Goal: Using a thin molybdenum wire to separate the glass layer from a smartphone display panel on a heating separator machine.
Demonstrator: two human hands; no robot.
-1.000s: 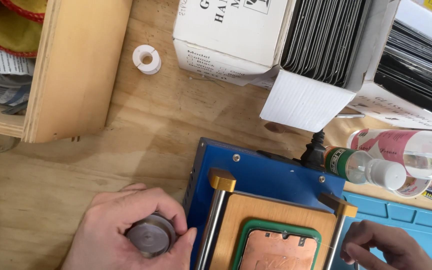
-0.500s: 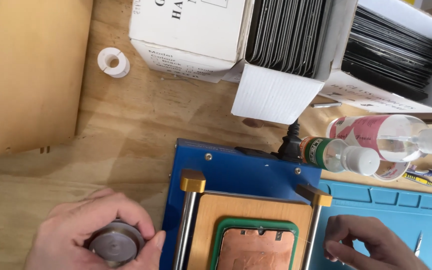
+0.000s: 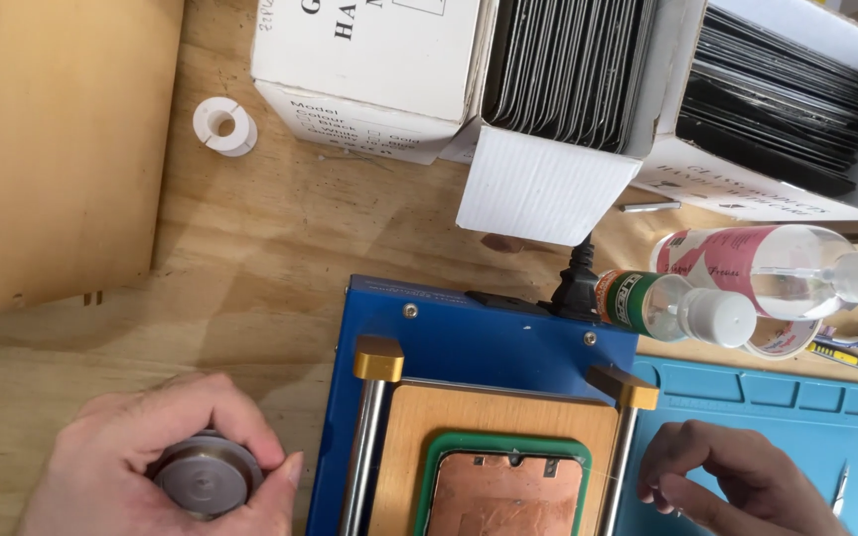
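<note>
Left hand [image 3: 151, 457] wrapped around a grey metal spool [image 3: 206, 476], fingers closed on its rim, low on the wooden bench [image 3: 250, 238]. Right hand [image 3: 737, 486] over the blue mat [image 3: 796, 417], fingertips pinched together; can't tell what's between them. Between the hands: blue machine [image 3: 479, 342] with two rails, copper plate [image 3: 508, 493] in a green frame. Farther back: two clear bottles [image 3: 747, 283] lying down, an empty white spool [image 3: 222, 125], then white boxes [image 3: 568, 69] packed with dark panels.

Grey spool [image 3: 203, 483], blue machine [image 3: 469, 342] w/ green-framed copper plate [image 3: 510, 491].
</note>
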